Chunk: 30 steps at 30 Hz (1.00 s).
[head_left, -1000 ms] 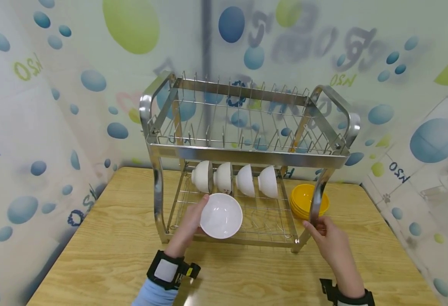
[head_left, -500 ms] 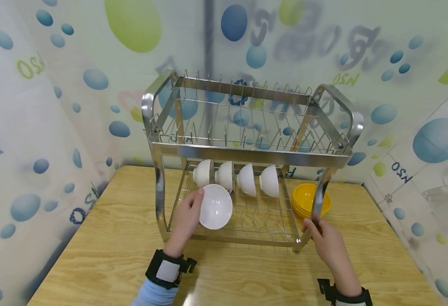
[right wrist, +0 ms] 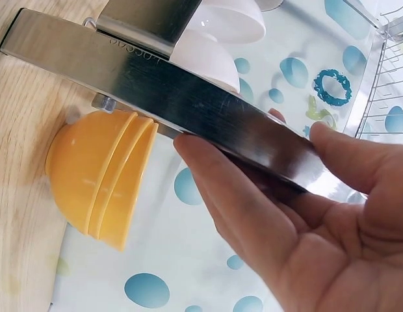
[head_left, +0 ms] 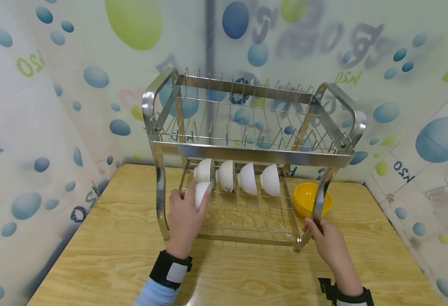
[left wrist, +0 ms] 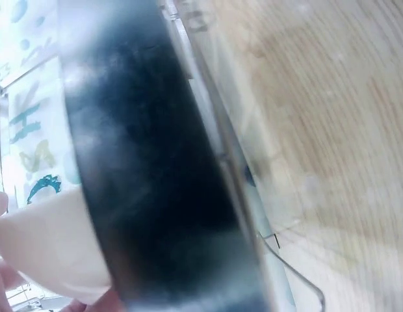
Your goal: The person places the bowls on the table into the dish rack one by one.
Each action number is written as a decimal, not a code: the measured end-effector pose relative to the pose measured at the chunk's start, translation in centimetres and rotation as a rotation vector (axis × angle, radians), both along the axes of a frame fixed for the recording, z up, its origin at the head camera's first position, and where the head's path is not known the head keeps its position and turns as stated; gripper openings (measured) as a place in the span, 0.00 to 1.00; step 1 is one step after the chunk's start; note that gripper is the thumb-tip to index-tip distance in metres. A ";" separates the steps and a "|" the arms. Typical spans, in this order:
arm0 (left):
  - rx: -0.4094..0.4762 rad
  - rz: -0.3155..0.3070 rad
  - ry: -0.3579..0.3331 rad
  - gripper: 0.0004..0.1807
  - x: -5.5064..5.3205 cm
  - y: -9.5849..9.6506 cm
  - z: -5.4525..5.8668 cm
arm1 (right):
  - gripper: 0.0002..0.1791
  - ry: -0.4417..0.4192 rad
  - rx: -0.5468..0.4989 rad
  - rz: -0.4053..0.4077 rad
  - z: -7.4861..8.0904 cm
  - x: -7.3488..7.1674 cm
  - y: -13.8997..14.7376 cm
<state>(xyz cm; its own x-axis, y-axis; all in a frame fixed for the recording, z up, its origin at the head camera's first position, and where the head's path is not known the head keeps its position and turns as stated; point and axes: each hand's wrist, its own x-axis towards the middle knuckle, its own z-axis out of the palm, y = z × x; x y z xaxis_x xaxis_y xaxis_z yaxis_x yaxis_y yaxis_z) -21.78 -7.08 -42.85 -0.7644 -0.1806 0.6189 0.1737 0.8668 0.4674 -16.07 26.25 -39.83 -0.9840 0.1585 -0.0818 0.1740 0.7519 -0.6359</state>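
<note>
In the head view my left hand (head_left: 184, 219) grips a white bowl (head_left: 203, 193) at the left of the dish rack's lower tier. The bowl is turned on its side, its mouth facing right. A wide metal post (left wrist: 156, 162) covers much of the left wrist view, with the bowl (left wrist: 55, 244) and parts of the fingers behind it. Several white bowls (head_left: 247, 178) stand on edge in a row behind. My right hand (head_left: 330, 244) holds the rack's front right leg (head_left: 320, 197) between thumb and fingers, as the right wrist view also shows.
The two-tier metal dish rack (head_left: 252, 155) stands on a wooden table (head_left: 239, 276), its upper wire tier over the bowls. Stacked yellow bowls (head_left: 311, 199) sit just right of the rack's leg. A patterned curtain (head_left: 74, 106) hangs close behind the rack.
My left hand has moved the white bowl left and back into the lower tier, turning it from facing me to facing right. My right hand keeps its hold on the leg.
</note>
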 end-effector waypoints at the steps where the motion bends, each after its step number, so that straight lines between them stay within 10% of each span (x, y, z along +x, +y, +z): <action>1: -0.007 0.008 0.004 0.28 -0.1 0.0 -0.1 | 0.28 -0.001 0.000 0.000 0.0 0.0 0.0; 30: -0.035 0.022 -0.139 0.34 -0.6 0.3 -2.1 | 0.28 0.022 -0.008 0.013 0.1 0.1 0.0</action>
